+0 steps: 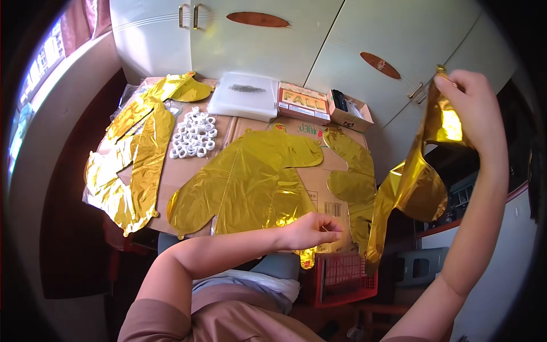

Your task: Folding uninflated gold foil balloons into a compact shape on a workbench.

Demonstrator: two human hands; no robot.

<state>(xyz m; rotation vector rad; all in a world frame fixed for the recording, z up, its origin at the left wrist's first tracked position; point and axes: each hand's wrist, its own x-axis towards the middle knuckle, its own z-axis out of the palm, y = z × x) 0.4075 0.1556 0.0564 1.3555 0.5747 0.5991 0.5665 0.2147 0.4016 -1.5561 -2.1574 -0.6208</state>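
Raised at the right, my right hand (pixel 477 111) pinches the top of a gold foil balloon (pixel 419 182), flat and uninflated, which hangs down past the table's right edge. My left hand (pixel 314 231) is over the table's front edge with thumb and fingers curled together; whatever they hold, if anything, is too small to make out. Beneath and beyond it, a large flat gold foil balloon (pixel 250 176) lies spread on the cardboard. To its right lies another gold foil piece (pixel 353 171) with a curved outline, partly behind the hanging one.
More gold foil balloons (pixel 148 154) lie at the table's left. Beside them is a pile of small white rolls (pixel 194 134). Along the back stand a clear plastic box (pixel 242 97), a printed carton (pixel 303 104) and an open box (pixel 349 111). A red crate (pixel 346 279) stands below the front edge.
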